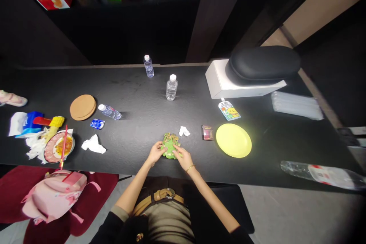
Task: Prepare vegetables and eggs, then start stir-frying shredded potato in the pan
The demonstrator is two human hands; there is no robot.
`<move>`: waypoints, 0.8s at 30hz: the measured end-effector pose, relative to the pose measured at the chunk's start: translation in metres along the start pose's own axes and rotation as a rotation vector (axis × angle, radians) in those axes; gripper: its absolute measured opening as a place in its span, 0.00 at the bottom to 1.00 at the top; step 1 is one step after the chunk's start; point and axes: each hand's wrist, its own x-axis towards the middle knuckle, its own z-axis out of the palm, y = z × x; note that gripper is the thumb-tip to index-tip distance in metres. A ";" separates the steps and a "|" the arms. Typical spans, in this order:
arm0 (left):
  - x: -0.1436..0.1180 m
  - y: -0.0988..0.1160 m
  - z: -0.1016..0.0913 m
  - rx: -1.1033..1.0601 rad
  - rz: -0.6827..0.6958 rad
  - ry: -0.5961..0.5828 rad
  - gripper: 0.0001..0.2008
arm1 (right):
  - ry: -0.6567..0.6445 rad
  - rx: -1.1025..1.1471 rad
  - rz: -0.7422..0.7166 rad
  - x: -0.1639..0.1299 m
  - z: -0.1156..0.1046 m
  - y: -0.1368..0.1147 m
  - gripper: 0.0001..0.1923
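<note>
At the near edge of the table, in front of my body, is a flat, bright green leafy piece [169, 149] with a ragged, brownish-green upper part. I cannot make out exactly what it is. My left hand [156, 153] pinches its left side, thumb on top. From the right, my right hand [183, 158] has its thumb and fingers closed on the other side; a thin bangle circles that wrist. Just beyond the right fingers lies a crumpled white tissue [184, 131]. A small dark red box [207, 132] and a yellow plate [233, 140] are further right.
Water bottles [171, 88] stand toward the back. On the left are round cork mats [82, 107], a bowl with red chopsticks [51, 151] and tissues [93, 144]. A white box [220, 84] bearing a black case [264, 63], a pouch [229, 109] and a plastic bottle [323, 175] occupy the right.
</note>
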 end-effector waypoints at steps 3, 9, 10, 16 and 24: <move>-0.002 0.005 0.006 0.139 0.070 -0.018 0.19 | -0.080 -0.277 -0.087 0.001 0.001 0.002 0.26; -0.005 0.029 0.010 0.698 0.239 -0.121 0.25 | -0.198 -0.431 -0.077 0.004 0.002 0.006 0.33; -0.005 0.032 0.012 0.771 0.251 -0.124 0.26 | -0.192 -0.437 -0.083 0.005 0.003 0.006 0.33; -0.003 0.040 0.028 0.954 0.179 -0.091 0.20 | -0.158 -0.443 -0.047 0.007 0.010 0.003 0.31; 0.007 0.038 0.009 0.803 0.226 -0.167 0.11 | -0.190 -0.412 -0.078 0.008 0.007 0.005 0.31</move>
